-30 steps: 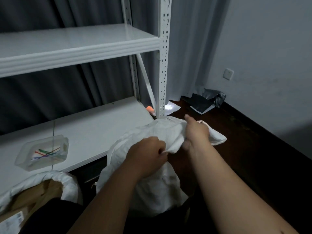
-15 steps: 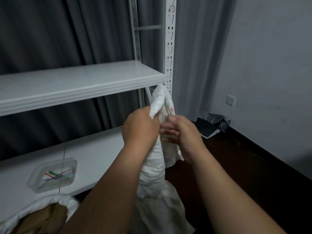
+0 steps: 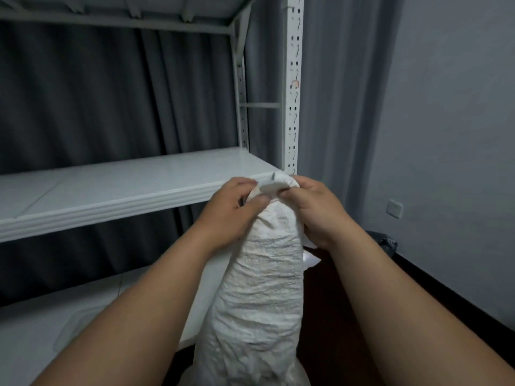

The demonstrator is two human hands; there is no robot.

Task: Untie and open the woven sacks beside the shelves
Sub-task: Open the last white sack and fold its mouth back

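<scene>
While sack [image 3: 262, 288] stands upright, left hand [image 3: 234, 210], right hand [image 3: 317, 210] fingers clamp its neck; tie seemingly between.

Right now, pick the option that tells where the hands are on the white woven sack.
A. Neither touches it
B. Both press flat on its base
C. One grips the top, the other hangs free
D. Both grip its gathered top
D: the left hand and the right hand are both curled round the bunched top of the woven sack, which stands stretched upright between the forearms in front of the white shelf.
</scene>
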